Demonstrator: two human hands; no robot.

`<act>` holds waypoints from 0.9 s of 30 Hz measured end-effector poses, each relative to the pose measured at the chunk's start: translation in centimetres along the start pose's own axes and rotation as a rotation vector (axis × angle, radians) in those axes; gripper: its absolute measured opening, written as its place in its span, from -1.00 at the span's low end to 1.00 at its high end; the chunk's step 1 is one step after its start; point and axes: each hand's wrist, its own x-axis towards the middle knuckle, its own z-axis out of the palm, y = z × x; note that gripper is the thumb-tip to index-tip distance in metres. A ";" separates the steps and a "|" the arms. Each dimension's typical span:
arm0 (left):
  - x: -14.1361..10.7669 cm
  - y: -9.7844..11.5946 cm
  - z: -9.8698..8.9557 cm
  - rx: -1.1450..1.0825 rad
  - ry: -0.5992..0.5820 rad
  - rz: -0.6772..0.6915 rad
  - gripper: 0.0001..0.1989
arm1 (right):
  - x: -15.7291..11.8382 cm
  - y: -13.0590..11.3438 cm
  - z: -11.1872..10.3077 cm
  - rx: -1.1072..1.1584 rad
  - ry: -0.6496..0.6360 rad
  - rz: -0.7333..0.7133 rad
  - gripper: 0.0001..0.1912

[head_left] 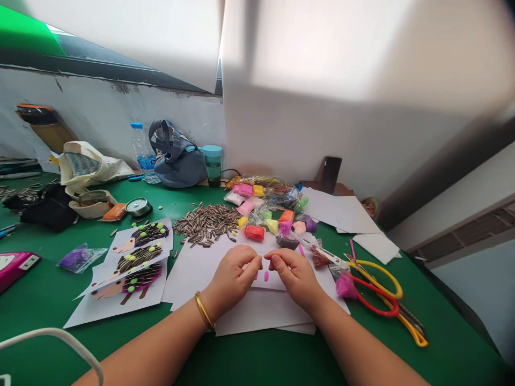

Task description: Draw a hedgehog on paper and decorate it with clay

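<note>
My left hand (237,272) and my right hand (293,276) are raised over white paper (237,305), fingertips almost meeting. Both hands have thumb and forefinger pinched together; whatever lies between the fingertips is too small to make out. Below and between them, small pink pieces (266,276) lie on the sheet. A gold bangle circles my left wrist. Just beyond the hands are a red clay packet (254,232) and a heap of striped sunflower seeds (207,222). Hedgehog pictures made with seeds (140,279) lie on paper to the left.
Scissors with yellow and red handles (376,300) and pink clay (346,286) lie at the right. Bagged coloured clay (285,214) is behind the hands. A phone (330,174), bottle (144,155), blue bag (179,163) and cup (213,163) stand by the wall. A white cable (60,333) crosses the lower left.
</note>
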 end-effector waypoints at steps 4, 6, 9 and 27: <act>-0.1 0.1 0.1 0.016 0.041 -0.006 -0.86 | 0.0 0.1 0.0 -0.011 -0.005 -0.013 -0.71; -0.1 0.1 0.1 0.021 0.037 -0.001 -0.87 | 0.0 0.1 0.0 -0.012 -0.004 -0.015 -0.71; -0.1 0.0 0.1 0.024 -0.001 0.004 -0.77 | 0.0 0.2 0.0 -0.013 0.001 -0.014 -0.71; -0.1 -0.6 0.5 0.036 0.013 0.012 -0.95 | 0.1 0.4 0.2 -0.074 0.022 -0.009 -0.80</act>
